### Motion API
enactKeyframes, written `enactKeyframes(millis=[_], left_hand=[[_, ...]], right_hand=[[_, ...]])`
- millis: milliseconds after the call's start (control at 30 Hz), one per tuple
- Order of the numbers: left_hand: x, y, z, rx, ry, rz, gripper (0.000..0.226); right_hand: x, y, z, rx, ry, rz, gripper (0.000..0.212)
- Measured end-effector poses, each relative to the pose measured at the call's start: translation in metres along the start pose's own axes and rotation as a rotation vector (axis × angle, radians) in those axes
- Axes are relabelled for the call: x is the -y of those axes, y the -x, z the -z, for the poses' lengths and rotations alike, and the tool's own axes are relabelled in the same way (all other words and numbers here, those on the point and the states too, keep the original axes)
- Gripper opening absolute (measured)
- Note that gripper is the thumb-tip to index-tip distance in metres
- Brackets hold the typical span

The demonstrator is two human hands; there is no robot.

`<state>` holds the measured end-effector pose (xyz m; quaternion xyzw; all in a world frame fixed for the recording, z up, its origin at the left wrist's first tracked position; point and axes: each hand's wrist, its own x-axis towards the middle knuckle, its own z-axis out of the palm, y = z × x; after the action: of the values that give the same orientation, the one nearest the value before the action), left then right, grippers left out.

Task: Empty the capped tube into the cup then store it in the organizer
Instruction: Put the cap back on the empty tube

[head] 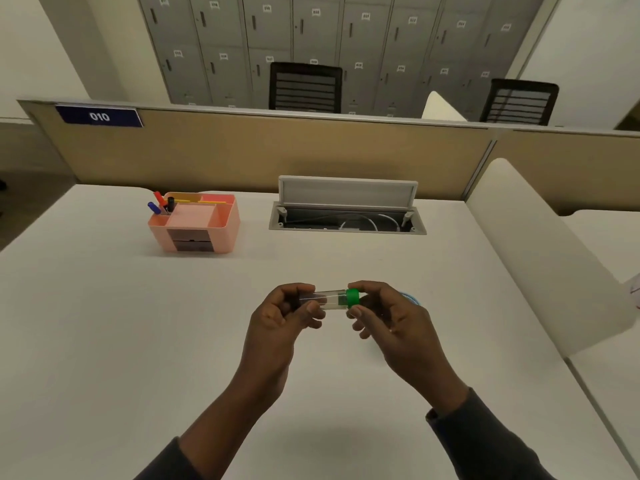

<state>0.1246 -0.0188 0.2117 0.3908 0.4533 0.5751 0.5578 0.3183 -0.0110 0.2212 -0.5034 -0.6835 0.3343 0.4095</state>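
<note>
A clear tube (331, 300) lies level between my two hands, above the middle of the white desk (138, 323). My left hand (287, 313) grips its left end. The fingertips of my right hand (381, 313) pinch the green cap (353, 297) on its right end. Dark contents show faintly inside the tube. A light blue rim, maybe the cup (410, 298), peeks out behind my right hand; most of it is hidden. The pink organizer (197, 225) stands at the far left of the desk, apart from both hands.
The organizer holds several pens (160, 202) in its left corner and has dark drawers in front. An open cable hatch (347, 209) sits at the desk's far middle. A beige partition (277, 150) backs the desk, and a white divider (540, 244) bounds the right.
</note>
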Motion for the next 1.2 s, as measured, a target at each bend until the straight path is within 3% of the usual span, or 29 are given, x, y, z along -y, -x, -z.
enactKeyframes(millis=[67, 167, 433, 733, 1000, 1133, 1200], left_hand=[[-0.006, 0.005, 0.002, 0.000, 0.003, -0.016, 0.028], [-0.013, 0.011, 0.005, 0.003, -0.010, -0.039, 0.036], [-0.028, 0.021, 0.009, 0.003, -0.102, -0.126, 0.032], [-0.039, 0.027, 0.021, 0.132, -0.325, -0.192, 0.017], [-0.043, 0.035, 0.021, 0.141, -0.355, -0.221, 0.016], [-0.045, 0.041, 0.014, 0.137, -0.332, -0.202, 0.013], [-0.046, 0.044, 0.007, 0.136, -0.347, -0.225, 0.026]], right_hand=[[0.005, -0.001, -0.001, 0.007, -0.001, 0.006, 0.023], [0.014, -0.003, -0.002, 0.033, 0.039, 0.039, 0.034], [0.033, -0.004, -0.008, 0.070, 0.053, 0.118, 0.036], [0.051, -0.007, 0.002, 0.193, 0.002, 0.117, 0.027], [0.063, -0.010, 0.001, 0.261, -0.015, 0.078, 0.026], [0.066, -0.012, -0.006, 0.141, -0.121, 0.021, 0.033], [0.072, -0.013, -0.013, 0.057, -0.204, -0.016, 0.033]])
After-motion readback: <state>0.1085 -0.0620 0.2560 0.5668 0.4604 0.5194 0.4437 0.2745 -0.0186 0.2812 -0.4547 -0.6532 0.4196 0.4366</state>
